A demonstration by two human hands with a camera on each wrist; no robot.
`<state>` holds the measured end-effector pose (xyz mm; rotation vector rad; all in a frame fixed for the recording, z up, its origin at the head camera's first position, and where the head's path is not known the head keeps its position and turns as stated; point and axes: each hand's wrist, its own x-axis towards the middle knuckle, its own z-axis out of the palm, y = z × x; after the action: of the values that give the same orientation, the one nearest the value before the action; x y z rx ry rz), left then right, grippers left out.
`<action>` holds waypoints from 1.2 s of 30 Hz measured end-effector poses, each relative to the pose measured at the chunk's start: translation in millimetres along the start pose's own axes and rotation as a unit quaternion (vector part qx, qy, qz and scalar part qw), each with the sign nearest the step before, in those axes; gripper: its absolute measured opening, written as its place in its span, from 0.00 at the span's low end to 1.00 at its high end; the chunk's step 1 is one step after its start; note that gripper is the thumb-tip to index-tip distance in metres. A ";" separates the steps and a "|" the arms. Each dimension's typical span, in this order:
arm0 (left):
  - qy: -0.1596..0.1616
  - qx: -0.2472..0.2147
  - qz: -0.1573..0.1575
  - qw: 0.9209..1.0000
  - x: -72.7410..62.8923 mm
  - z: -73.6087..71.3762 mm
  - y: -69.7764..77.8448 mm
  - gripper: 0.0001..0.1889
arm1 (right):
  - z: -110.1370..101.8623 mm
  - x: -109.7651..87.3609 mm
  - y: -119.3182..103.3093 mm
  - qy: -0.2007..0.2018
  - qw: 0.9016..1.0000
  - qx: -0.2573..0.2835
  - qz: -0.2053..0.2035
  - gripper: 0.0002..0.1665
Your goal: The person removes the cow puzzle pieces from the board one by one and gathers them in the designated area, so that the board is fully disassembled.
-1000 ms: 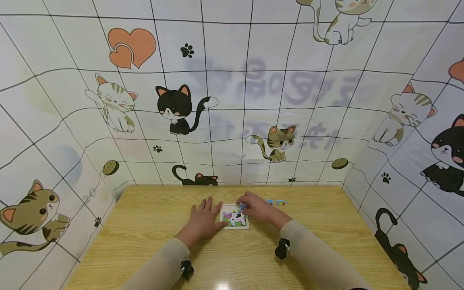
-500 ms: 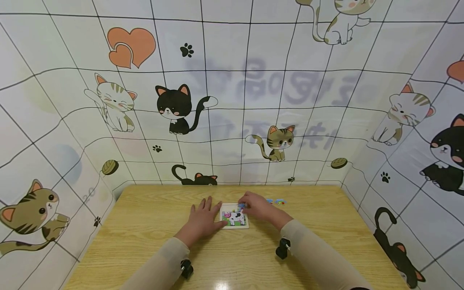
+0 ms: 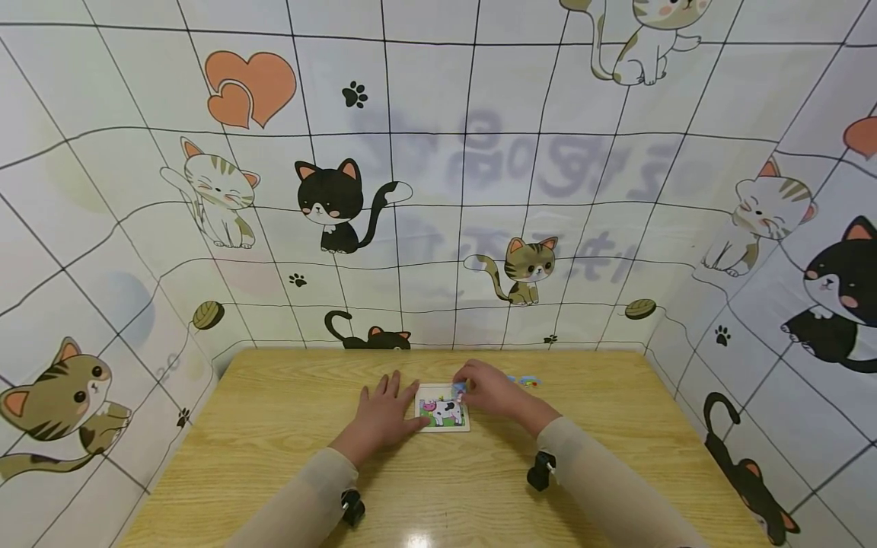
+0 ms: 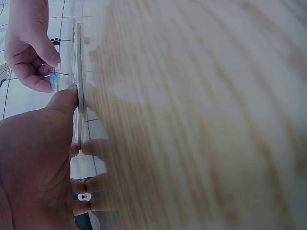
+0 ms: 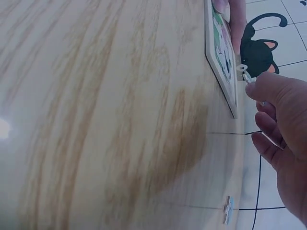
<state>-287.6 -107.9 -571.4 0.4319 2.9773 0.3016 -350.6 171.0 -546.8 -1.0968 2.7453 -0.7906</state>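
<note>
A small white-framed jigsaw puzzle board [image 3: 445, 431] with a black-and-white cow picture lies on the table. My left hand [image 3: 384, 418] rests at its left side, fingers spread over the wood and thumb on the board's edge. In the left wrist view that thumb touches the board [image 4: 81, 91]. My right hand [image 3: 496, 392] pinches a blue puzzle piece [image 3: 458, 390] between thumb and fingers, over the board's upper right corner. Seen from the left wrist, the piece [image 4: 54, 79] is held apart from the board. The right wrist view shows it edge-on, mostly behind the thumb.
Loose puzzle pieces [image 3: 529, 381] lie on the table beyond my right hand, one partly hidden by it. The wooden table [image 3: 288, 426] meets a cloth wall [image 3: 425, 266] printed with cats at its back edge.
My right hand has shifted slightly to the right, and the pinched puzzle piece has turned a little with it. The left hand and the board stay in place.
</note>
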 end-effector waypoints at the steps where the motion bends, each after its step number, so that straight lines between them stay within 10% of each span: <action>1: 0.002 0.000 0.000 1.000 0.0 -0.2 0.3 0.46 | -1.3 -1.1 -0.3 0.002 1.000 0.003 -0.001 0.16; 36: 0.001 0.001 0.008 1.000 -1.1 -1.2 -0.2 0.47 | -45.7 -50.3 27.3 0.046 0.998 0.031 0.027 0.16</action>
<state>-286.8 -108.7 -570.2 0.4557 2.9787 0.2995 -342.2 240.9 -526.4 -0.9957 2.7896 -0.9354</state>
